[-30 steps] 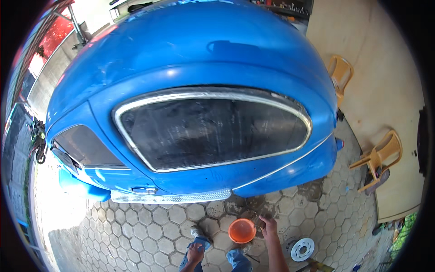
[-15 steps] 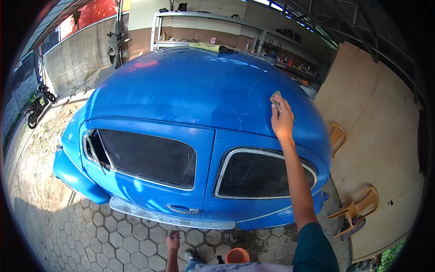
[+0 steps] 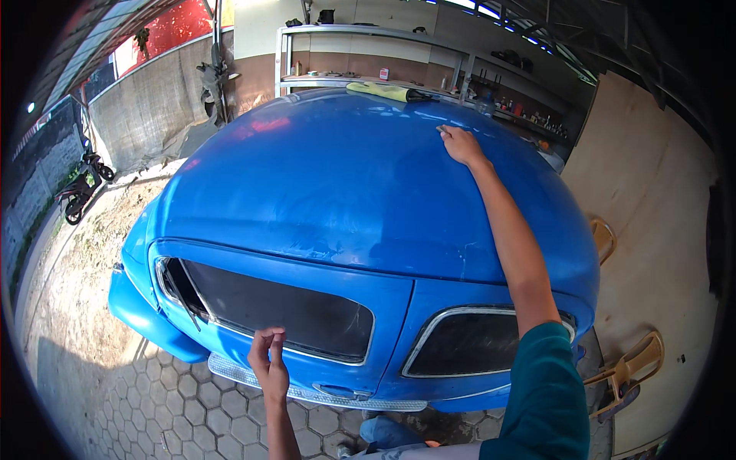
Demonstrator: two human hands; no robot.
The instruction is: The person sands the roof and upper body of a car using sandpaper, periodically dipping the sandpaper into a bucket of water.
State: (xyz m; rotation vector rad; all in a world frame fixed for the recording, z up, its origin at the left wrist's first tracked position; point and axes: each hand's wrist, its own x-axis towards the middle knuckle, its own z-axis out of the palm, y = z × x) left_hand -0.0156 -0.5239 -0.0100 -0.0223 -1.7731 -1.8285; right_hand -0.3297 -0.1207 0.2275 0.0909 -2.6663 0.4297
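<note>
My right hand (image 3: 462,146) reaches far across the roof of a blue car (image 3: 322,176). Its fingers are closed on a small grey-green pad (image 3: 441,129), mostly covered by the hand and resting on the paint. My left hand (image 3: 269,360) is raised near the front side window (image 3: 307,307), with loosely bent fingers and nothing in it. Below it are the door handle (image 3: 341,392) and the ribbed running board (image 3: 230,370). A yellow-green cloth (image 3: 379,92) lies on the roof's far side.
Metal shelving (image 3: 376,31) with bottles and small items stands behind the car. Plastic chairs (image 3: 638,368) and a large wooden panel (image 3: 659,192) are on the right. A motorbike (image 3: 84,184) is parked at far left. Hexagonal pavers (image 3: 192,406) cover the ground.
My right hand has moved farther across the roof with the pad, slightly leftward. My left hand has risen from beside my legs to in front of the door. The view has shifted forward over the car.
</note>
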